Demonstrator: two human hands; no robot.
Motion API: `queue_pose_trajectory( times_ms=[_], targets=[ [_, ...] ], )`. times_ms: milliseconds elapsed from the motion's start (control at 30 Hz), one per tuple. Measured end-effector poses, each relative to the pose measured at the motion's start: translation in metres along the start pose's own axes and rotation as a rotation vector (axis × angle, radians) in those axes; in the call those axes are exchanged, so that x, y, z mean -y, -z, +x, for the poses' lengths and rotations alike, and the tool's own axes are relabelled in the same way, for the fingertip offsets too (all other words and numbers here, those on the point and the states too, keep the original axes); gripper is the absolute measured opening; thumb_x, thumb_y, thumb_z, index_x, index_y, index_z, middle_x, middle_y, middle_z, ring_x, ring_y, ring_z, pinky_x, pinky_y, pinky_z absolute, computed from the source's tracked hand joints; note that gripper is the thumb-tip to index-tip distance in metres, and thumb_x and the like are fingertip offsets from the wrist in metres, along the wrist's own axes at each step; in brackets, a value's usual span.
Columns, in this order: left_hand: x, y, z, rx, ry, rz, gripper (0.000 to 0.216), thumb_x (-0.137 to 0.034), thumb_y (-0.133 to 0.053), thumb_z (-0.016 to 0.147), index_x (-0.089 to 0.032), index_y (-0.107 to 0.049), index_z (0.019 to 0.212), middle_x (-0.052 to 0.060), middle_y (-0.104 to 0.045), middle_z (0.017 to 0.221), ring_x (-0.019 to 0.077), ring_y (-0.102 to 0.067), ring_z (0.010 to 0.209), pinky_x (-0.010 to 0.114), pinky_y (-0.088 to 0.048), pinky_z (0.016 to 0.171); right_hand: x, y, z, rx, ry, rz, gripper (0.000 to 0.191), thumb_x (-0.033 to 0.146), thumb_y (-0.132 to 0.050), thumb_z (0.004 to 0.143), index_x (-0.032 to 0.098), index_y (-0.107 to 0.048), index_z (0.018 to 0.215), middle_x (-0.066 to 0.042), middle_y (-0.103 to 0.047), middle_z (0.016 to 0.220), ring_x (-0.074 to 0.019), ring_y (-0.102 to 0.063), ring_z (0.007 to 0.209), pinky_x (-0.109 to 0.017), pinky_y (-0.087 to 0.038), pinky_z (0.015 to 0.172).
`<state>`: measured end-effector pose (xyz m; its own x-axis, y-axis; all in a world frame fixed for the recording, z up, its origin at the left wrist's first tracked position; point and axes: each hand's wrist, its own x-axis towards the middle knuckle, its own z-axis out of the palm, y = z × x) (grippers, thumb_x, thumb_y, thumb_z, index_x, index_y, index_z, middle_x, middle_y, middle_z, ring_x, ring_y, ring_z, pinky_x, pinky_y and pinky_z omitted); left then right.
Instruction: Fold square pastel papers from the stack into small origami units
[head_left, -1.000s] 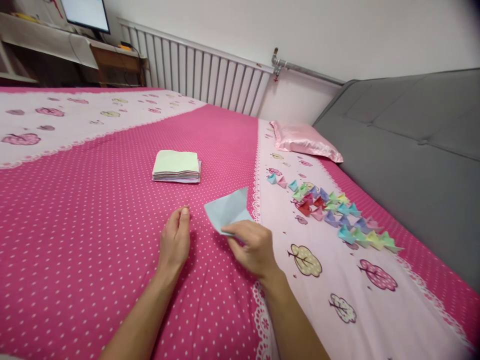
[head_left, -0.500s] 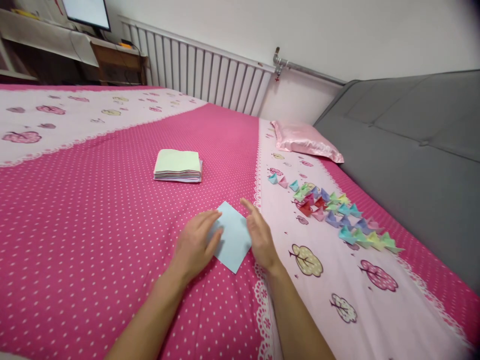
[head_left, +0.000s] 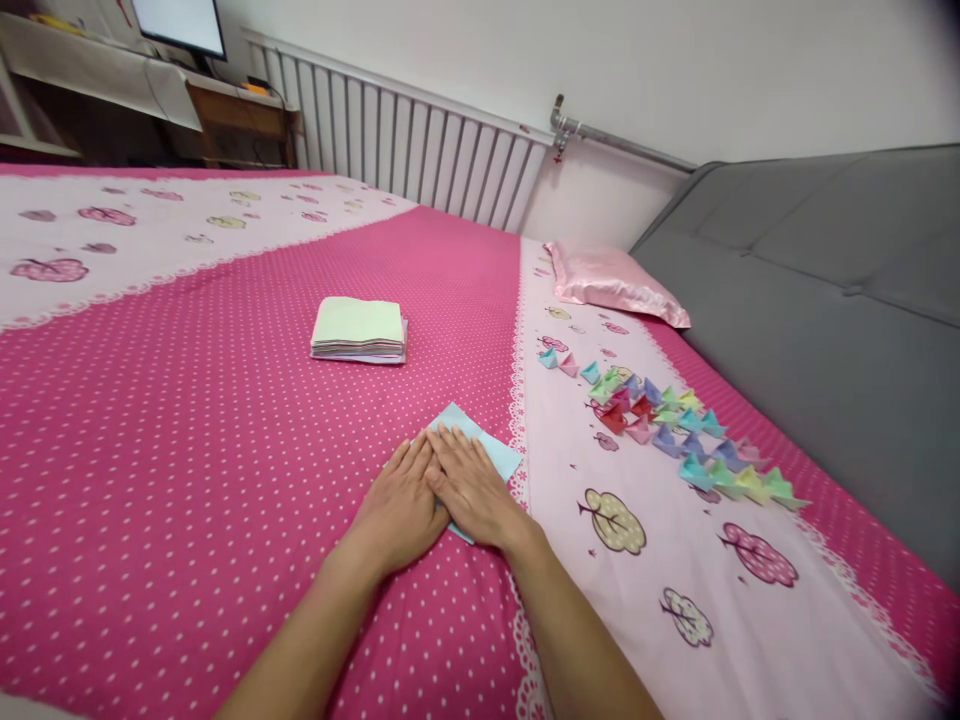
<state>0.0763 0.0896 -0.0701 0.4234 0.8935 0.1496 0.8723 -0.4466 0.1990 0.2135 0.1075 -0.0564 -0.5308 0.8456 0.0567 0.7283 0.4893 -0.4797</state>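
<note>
A light blue square sheet of paper [head_left: 491,447] lies flat on the pink dotted bedspread, turned so that one corner points away from me. My left hand [head_left: 401,502] rests flat over its left part, fingers stretched out. Beside it, my right hand [head_left: 472,485] lies flat on the middle of the sheet, its fingers straight and touching my left hand. Between them they cover much of the paper; its far corner, right corner and a bit of the near corner show.
Beyond my hands sits a stack of coloured paper [head_left: 358,325], pale green on top. Several small folded paper boats [head_left: 664,415] stand in rows at the right. Further back are a pink pillow [head_left: 611,280], a grey headboard [head_left: 817,240] and a white radiator [head_left: 397,130].
Both hands have come together and down onto the blue paper. Before, they were apart at its left and right sides, fingers slightly curled.
</note>
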Motion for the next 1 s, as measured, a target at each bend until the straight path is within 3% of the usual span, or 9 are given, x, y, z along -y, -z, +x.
queue_pose_trajectory(
  times_ms=[567,733,1000],
  targets=[
    [-0.001,0.002,0.001,0.036,0.036,-0.019,0.066,-0.049,-0.03,0.083,-0.004,-0.034,0.132,0.017,-0.029,0.14,0.0266,-0.022,0.131,0.041,-0.014,0.107,-0.011,-0.004,0.003,-0.098,-0.198,-0.124,0.061,0.054,-0.012,0.088,0.021,-0.02,0.138,-0.004,-0.017,0.147,-0.0226,-0.008,0.135,-0.044,-0.004,0.107],
    [0.002,0.0,0.0,-0.018,0.052,-0.037,0.071,-0.054,-0.031,0.081,-0.006,-0.034,0.132,0.016,-0.029,0.14,0.0261,-0.021,0.131,0.042,-0.014,0.107,-0.013,-0.004,0.003,-0.116,-0.285,-0.132,0.066,0.058,-0.011,0.086,0.019,-0.019,0.139,-0.006,-0.016,0.147,-0.0239,-0.008,0.135,-0.045,-0.003,0.107],
    [0.002,0.001,-0.001,-0.003,0.05,-0.081,0.09,-0.07,-0.035,0.069,-0.008,-0.032,0.134,0.017,-0.026,0.141,0.0284,-0.02,0.131,0.042,-0.012,0.107,-0.015,-0.004,0.0,-0.153,-0.426,-0.176,0.073,0.062,-0.015,0.083,0.015,-0.02,0.139,-0.01,-0.017,0.146,-0.0275,-0.007,0.134,-0.047,0.0,0.105]
  ],
)
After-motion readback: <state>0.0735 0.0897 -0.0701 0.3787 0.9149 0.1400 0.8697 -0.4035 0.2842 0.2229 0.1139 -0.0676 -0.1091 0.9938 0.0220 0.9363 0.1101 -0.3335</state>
